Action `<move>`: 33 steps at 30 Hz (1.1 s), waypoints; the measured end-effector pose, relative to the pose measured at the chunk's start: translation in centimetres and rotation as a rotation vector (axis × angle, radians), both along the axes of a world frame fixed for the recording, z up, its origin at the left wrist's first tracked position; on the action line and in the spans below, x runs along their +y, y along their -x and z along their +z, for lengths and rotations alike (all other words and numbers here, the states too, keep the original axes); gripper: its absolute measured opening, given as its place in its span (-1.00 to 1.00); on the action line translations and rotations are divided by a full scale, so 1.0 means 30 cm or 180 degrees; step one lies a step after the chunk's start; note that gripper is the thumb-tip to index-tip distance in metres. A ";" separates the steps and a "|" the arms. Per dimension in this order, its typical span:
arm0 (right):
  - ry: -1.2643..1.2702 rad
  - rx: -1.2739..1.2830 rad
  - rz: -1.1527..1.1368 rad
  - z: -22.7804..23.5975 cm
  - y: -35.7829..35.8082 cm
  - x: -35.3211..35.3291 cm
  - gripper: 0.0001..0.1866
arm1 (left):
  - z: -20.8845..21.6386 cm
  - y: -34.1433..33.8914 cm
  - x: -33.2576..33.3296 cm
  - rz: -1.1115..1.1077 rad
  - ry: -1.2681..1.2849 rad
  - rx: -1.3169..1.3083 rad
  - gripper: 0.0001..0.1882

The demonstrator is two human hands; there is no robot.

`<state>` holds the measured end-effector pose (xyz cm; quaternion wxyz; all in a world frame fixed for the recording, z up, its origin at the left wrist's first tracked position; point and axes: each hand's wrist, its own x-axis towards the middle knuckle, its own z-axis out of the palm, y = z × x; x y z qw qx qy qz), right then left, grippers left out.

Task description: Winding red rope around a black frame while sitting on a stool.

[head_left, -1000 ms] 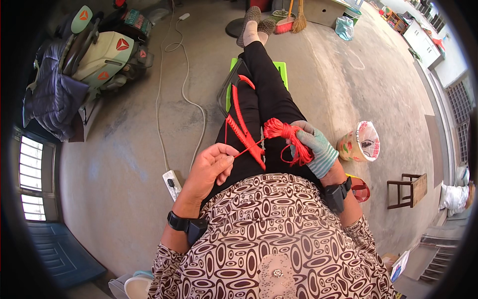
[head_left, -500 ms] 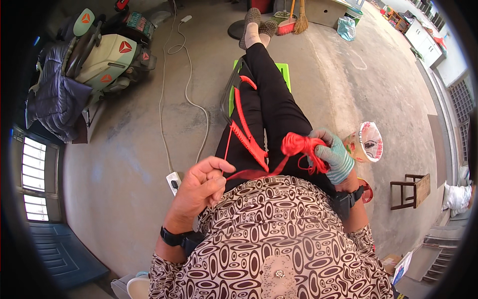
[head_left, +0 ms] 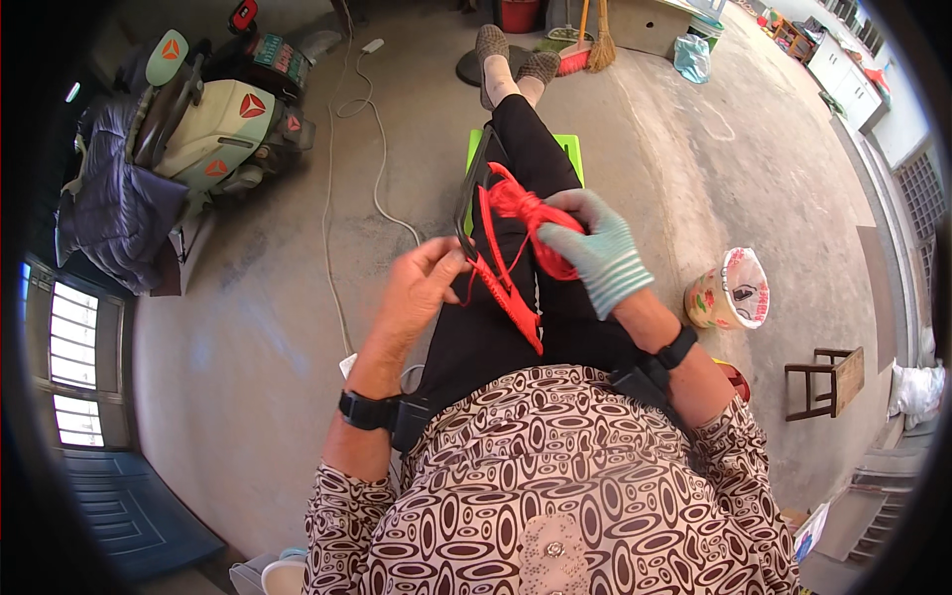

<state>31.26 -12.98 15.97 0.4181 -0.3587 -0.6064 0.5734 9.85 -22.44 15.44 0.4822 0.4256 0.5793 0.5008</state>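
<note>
Across my lap lies a dark frame point(head_left: 464, 193), partly wrapped in tight red cord point(head_left: 513, 309) that narrows to a point near my waist. My bare left hand point(head_left: 421, 281) is closed, thumb and fingers pinched on the red cord at the frame's left side. What exactly sits between the fingertips is partly hidden. In its striped, pale green glove, my right hand point(head_left: 598, 248) grips a loose bundle of red cord point(head_left: 531, 211) above the frame. A strand hangs between the bundle and the wrapped part.
My crossed legs rest over a bright green stool point(head_left: 566, 149). To the right stand a lined waste bin point(head_left: 706, 297) and a small wooden stool point(head_left: 846, 382). A white cable point(head_left: 330, 218) runs along the floor at left, near a parked scooter point(head_left: 223, 124). Brooms point(head_left: 602, 50) stand ahead.
Both hands have moved forward, away from my waist. The right hand carried the cord bundle leftward over the frame; the left came up to the frame's left side.
</note>
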 end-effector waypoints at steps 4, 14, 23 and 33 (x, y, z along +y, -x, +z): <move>-0.0653 -0.0561 0.0192 -0.039 0.080 -0.007 -0.73 | -0.085 -0.051 0.011 -0.0222 0.0102 -0.1397 -0.58; -0.0345 -0.0451 0.0579 -0.019 0.041 -0.079 -0.71 | -0.097 0.008 0.002 0.0337 -0.0235 -0.1552 -0.65; 0.0334 -0.0107 0.0676 0.006 -0.122 -0.134 -0.76 | 0.045 0.163 -0.194 -0.0089 -0.0198 -0.1294 -0.48; 0.0096 -0.0523 0.1332 0.162 -0.200 -0.203 -0.72 | 0.203 0.137 -0.490 -0.2318 -0.0197 -0.0829 -0.38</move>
